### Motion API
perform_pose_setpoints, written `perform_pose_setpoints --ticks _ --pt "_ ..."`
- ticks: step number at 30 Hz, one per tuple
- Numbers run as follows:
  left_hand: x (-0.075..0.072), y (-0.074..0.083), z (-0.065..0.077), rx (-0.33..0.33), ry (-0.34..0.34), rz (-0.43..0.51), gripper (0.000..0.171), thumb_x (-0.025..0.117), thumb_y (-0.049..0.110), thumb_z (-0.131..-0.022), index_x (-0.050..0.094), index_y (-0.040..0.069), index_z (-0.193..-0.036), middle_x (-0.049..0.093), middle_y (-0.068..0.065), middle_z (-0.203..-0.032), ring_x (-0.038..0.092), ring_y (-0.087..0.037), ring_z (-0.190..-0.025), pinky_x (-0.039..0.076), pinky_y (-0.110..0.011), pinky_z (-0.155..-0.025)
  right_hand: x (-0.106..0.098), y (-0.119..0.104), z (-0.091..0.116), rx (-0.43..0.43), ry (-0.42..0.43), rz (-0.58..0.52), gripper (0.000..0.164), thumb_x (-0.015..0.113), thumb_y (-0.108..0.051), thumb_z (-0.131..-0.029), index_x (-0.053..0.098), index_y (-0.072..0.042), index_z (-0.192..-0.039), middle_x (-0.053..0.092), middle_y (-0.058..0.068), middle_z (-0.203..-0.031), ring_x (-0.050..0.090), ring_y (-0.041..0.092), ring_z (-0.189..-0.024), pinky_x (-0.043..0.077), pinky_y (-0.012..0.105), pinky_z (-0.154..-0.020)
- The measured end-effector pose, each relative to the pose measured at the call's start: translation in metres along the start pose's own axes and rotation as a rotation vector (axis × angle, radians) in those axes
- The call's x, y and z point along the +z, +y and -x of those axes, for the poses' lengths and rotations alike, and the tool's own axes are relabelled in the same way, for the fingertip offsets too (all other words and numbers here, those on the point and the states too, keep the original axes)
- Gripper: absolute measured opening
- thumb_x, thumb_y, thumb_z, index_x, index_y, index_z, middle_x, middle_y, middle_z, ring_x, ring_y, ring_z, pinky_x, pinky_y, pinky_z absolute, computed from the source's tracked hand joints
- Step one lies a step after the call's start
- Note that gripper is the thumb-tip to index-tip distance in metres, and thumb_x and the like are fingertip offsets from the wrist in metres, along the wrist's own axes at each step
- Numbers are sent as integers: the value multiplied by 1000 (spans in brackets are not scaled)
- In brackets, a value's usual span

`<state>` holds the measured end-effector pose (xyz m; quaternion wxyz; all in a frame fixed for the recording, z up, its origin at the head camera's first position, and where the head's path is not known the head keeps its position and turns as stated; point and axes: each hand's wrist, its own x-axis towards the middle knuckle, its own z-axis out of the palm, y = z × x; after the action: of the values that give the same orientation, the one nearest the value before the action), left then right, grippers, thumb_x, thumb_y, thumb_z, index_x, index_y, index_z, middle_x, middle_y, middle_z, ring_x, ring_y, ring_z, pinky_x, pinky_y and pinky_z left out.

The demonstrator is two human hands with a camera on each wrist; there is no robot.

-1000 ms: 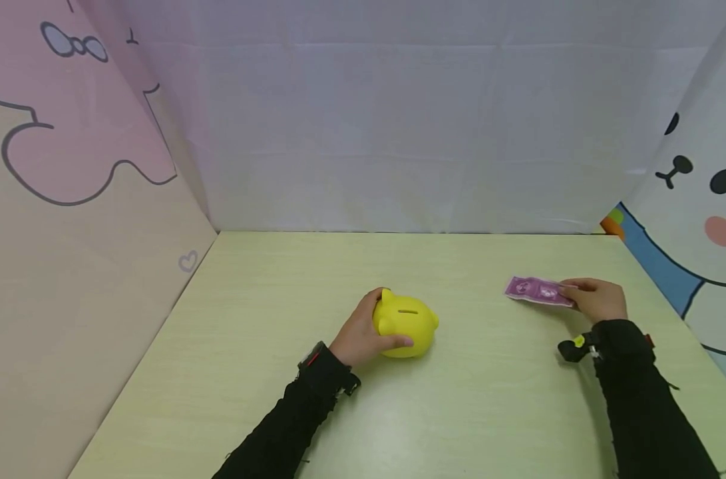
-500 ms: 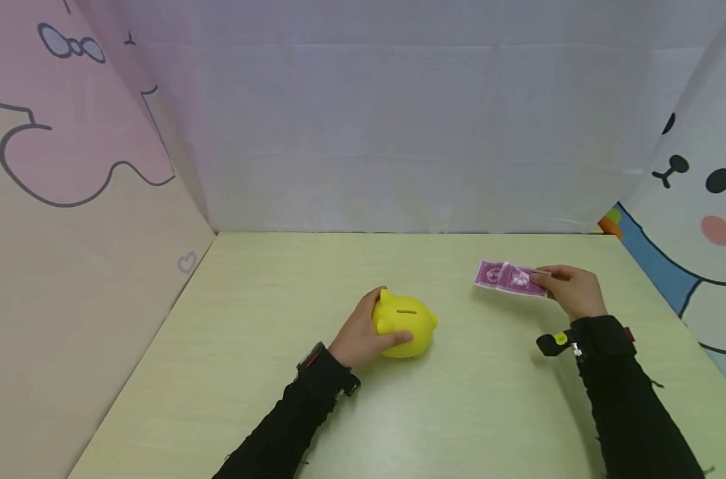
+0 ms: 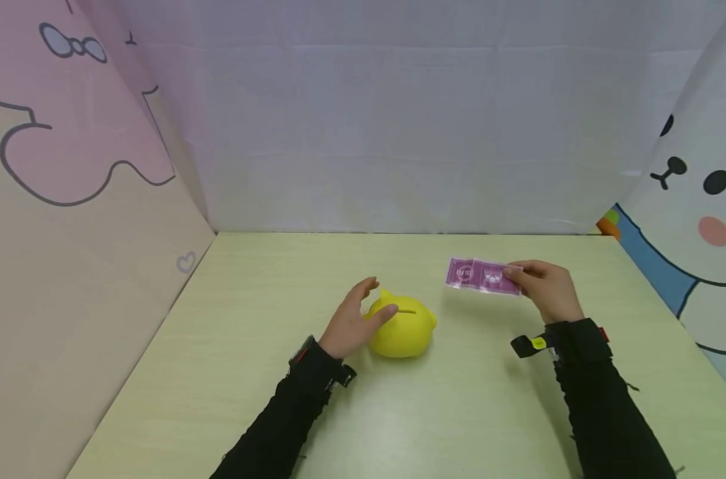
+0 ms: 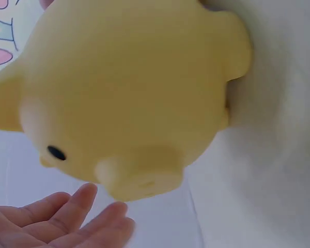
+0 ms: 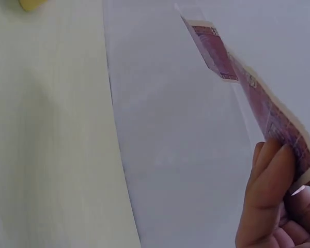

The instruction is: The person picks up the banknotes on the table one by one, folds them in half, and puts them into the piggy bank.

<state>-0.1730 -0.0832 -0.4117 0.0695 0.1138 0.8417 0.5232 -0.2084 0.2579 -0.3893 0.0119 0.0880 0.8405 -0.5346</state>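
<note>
A yellow piggy bank point(image 3: 406, 332) stands on the table with its coin slot facing up. In the left wrist view, the piggy bank point(image 4: 129, 88) fills most of the picture, its snout near the fingertips. My left hand point(image 3: 352, 327) is spread loosely over its left side, fingers lifted and thumb raised by the slot; it holds nothing. To the right, my right hand point(image 3: 547, 290) pinches one end of a purple play banknote point(image 3: 481, 275) above the table. The right wrist view shows the creased banknote point(image 5: 271, 111) between thumb and fingers.
The pale wooden table point(image 3: 267, 286) meets a white cloth backdrop point(image 3: 351, 133) at its far edge. A pink and beige printed panel point(image 3: 87, 266) flanks the left side. On the right hangs a cloth point(image 3: 698, 219) with a cartoon face.
My left hand has loosened from the piggy bank and lifted slightly. My right hand has carried the banknote leftward, closer to the piggy bank, which stays in place.
</note>
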Motion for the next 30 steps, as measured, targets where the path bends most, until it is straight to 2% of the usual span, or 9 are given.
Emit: perform_pose_setpoints --ticks 5,10,16,21,24,30 --pt "-6 7 -2 44 13 87 75 65 36 -95 28 7 -153 38 -12 -155 33 -28 -146 29 -43 -120 10 -9 8 -66 -21 -25 55 61 -39 -96 57 5 -130 56 -6 -104 55 6 -88 52 10 -75" --pt "-8 15 -6 59 24 110 75 65 39 -94 30 8 -153 41 -10 -154 37 -27 -144 32 -43 -118 23 -19 15 -128 -48 -59 51 62 -34 -96 59 7 -126 59 -15 -95 57 6 -86 53 11 -76" --pt "-8 19 -9 85 44 125 74 66 39 -93 32 8 -152 45 -10 -151 43 -27 -140 38 -41 -114 39 -33 23 -186 -98 -127 45 64 -27 -96 61 8 -123 63 -16 -90 59 7 -82 54 15 -75" --pt "-8 23 -9 125 65 183 66 64 29 -96 35 7 -150 50 -13 -146 50 -29 -134 44 -40 -110 54 -44 26 -229 -131 -182 39 65 -23 -95 63 9 -117 66 -15 -85 60 9 -79 55 16 -74" --pt "-8 24 -7 143 63 180 58 63 25 -97 40 5 -147 53 -15 -142 53 -30 -129 47 -39 -107 63 -48 29 -254 -158 -229 37 66 -21 -95 63 10 -115 68 -14 -83 61 9 -77 56 17 -73" --pt "-9 28 -3 152 78 167 39 62 24 -98 58 4 -132 67 -13 -118 64 -24 -104 54 -32 -90 73 -54 36 -295 -185 -258 33 66 -19 -95 64 11 -111 68 -12 -81 60 10 -73 55 19 -70"
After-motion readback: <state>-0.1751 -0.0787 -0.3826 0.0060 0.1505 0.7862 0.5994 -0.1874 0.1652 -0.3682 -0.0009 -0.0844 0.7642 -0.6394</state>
